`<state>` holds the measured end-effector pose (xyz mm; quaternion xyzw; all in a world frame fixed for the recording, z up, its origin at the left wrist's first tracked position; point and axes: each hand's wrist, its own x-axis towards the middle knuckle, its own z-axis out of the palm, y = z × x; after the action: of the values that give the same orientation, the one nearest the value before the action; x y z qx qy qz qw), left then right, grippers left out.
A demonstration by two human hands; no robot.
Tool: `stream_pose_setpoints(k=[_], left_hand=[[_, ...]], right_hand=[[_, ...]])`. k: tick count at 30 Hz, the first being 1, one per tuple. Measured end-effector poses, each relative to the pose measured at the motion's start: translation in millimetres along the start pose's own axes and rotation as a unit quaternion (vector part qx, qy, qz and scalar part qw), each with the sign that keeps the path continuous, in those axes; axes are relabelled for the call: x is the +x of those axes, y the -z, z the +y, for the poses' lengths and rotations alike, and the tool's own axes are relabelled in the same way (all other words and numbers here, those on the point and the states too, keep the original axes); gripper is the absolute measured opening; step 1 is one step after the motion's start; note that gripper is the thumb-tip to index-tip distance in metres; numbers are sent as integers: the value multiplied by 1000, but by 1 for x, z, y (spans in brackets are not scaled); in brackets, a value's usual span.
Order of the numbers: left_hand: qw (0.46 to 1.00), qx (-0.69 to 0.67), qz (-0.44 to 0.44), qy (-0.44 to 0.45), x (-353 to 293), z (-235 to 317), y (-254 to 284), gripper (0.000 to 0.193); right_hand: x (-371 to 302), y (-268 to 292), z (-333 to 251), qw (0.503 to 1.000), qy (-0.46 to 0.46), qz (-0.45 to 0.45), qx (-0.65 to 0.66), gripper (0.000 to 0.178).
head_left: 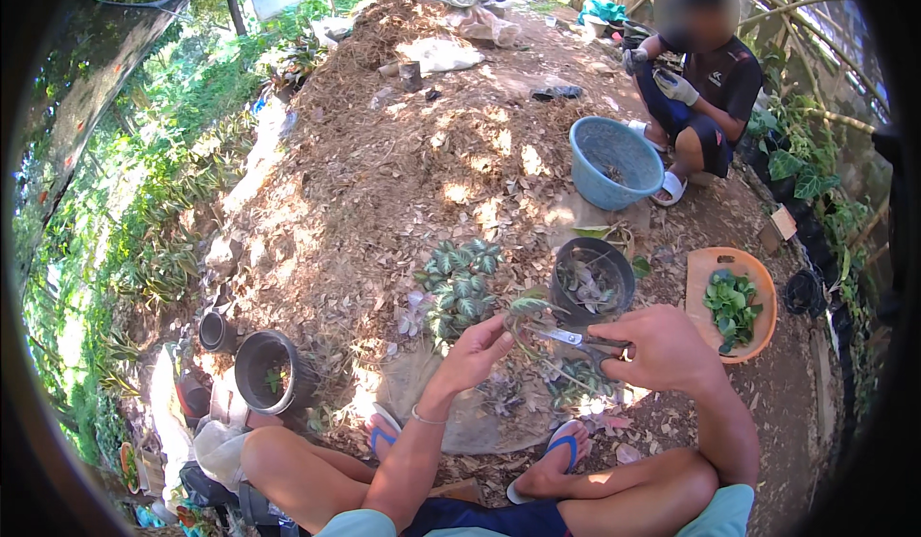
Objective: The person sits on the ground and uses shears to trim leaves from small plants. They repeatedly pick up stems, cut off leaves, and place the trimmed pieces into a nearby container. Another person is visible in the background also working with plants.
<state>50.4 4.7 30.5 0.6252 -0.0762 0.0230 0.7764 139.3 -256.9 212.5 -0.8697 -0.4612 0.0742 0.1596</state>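
Leaf-strewn brown earth [345, 220] rises ahead of me into a mound, with greenery [144, 201] along its left side and a bamboo frame at the upper right. Before my lowered body, my left hand [473, 353] is nearly closed, thumb and fingertips pinching a leafy plant cutting [528, 307] by its stems, the leaves poking out to the right. Its forearm runs up from the lower edge between my parted knees, a thin bracelet [429, 416] at the wrist.

My right hand [662, 347] is curled round the handles of a pair of scissors [568, 337], back of the hand upward, the silvery blades aimed left at the cutting. I cannot tell whether they touch a stem. That elbow is bent out to the side, the forearm steep, and the two hands sit close together with the cutting and scissors between them.

Just beyond my left fingers grows a clump of patterned leaves [460, 283]; behind the scissors stands a black pot [625, 280] with dry litter inside. To the right, an orange basin [698, 297] holds green leaves [732, 311]. Farther off, a gloved co-worker [718, 86] crouches beside a blue basin [628, 143].
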Motion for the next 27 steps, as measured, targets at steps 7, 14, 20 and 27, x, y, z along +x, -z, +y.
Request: stream_pose_setpoints(k=[7, 14, 20, 27], left_hand=[[998, 57, 32, 14, -1, 7, -9, 35], [974, 217, 54, 26, -1, 17, -12, 27], [945, 314, 79, -38, -1, 24, -18, 23], [951, 299, 83, -6, -4, 25, -19, 29]], right_hand=[[3, -2, -2, 999, -36, -28, -29, 43], [4, -6, 1, 997, -49, -51, -32, 44], [3, -10, 3, 997, -41, -55, -44, 45], [4, -13, 9, 997, -38, -66, -34, 43]])
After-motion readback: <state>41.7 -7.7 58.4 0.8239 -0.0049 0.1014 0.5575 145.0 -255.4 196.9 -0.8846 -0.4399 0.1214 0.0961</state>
